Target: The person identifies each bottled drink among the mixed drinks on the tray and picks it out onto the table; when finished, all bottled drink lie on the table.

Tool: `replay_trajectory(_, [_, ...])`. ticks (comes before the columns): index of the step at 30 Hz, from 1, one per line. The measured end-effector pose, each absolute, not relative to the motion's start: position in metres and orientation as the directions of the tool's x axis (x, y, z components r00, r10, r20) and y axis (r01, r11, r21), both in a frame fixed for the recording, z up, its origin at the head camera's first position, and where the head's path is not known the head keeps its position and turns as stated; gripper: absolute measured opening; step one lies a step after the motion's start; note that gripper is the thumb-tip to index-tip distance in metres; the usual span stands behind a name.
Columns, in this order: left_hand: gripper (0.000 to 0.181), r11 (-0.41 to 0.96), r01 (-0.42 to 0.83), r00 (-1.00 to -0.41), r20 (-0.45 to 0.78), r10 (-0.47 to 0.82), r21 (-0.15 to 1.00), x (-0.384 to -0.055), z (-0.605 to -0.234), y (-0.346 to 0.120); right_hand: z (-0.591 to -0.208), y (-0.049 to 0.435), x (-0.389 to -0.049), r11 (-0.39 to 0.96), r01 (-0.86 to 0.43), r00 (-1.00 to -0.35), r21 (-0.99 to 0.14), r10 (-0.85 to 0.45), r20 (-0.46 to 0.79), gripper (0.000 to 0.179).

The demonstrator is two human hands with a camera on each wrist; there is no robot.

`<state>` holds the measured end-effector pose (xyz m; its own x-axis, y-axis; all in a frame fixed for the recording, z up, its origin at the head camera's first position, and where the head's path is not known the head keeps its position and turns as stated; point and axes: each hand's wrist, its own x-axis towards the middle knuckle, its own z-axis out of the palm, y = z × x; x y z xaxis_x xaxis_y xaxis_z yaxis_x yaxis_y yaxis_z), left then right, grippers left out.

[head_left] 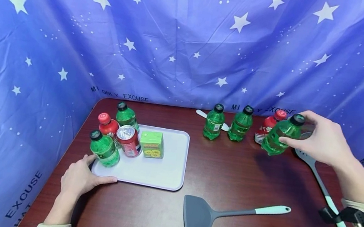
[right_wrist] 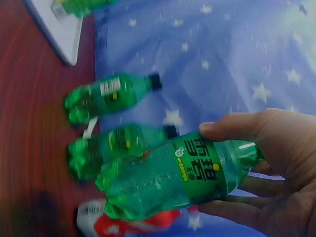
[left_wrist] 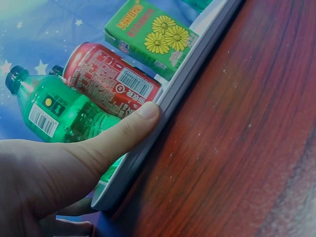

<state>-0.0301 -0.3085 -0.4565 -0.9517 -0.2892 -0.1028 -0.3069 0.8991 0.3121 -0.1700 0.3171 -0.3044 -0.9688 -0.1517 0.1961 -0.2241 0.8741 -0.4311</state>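
My right hand (head_left: 326,139) grips a green soda bottle (head_left: 280,137) with a black cap, tilted and raised over the table's right side. In the right wrist view its thumb and fingers wrap round the upper part of the bottle (right_wrist: 173,177). The left hand (head_left: 78,176) holds the near left corner of a white tray (head_left: 166,173), thumb along the front rim. On that tray stand two green bottles (head_left: 106,151), a red-capped bottle (head_left: 105,120), a red can (head_left: 130,145) and a green drink carton (head_left: 152,144).
Two more green bottles (head_left: 213,123) and a red bottle (head_left: 261,134) stand at the back, by a white spoon (head_left: 201,113). A grey spatula (head_left: 197,216) lies in front. The slotted spoon (head_left: 320,183) lies under the right forearm. A starry blue curtain (head_left: 179,31) surrounds the table.
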Motion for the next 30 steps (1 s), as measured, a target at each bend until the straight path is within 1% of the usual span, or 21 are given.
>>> replay_trajectory(4, [0.133, 0.897, -0.310, -0.951, -0.103, -0.292, 0.314, -0.030, -0.457, -0.309, -0.309, 0.338, -0.179, 0.882, -0.186, -0.977, -0.433, -0.119, 0.178, 0.065])
replay_trajectory(8, [0.133, 0.898, -0.306, -0.952, -0.099, -0.290, 0.315, -0.029, -0.456, -0.309, -0.314, 0.353, -0.186, 0.898, -0.164, -0.979, -0.409, -0.096, 0.181, 0.064])
replay_trajectory(18, [0.133, 0.898, -0.306, -0.952, -0.110, -0.286, 0.317, -0.030, -0.455, -0.307, -0.331, 0.376, -0.209, 0.913, -0.066, -0.993, -0.403, -0.019, 0.120, 0.069])
replay_trajectory(25, [0.133, 0.896, -0.308, -0.952, -0.108, -0.288, 0.320, -0.030, -0.456, -0.307, -0.348, 0.385, -0.224, 0.892, 0.009, -0.995, -0.452, 0.054, 0.088, 0.077])
replay_trajectory(30, [0.132, 0.897, -0.309, -0.951, -0.107, -0.290, 0.317, -0.030, -0.456, -0.307, -0.356, 0.384, -0.231, 0.880, 0.014, -0.995, -0.475, 0.057, 0.076, 0.080])
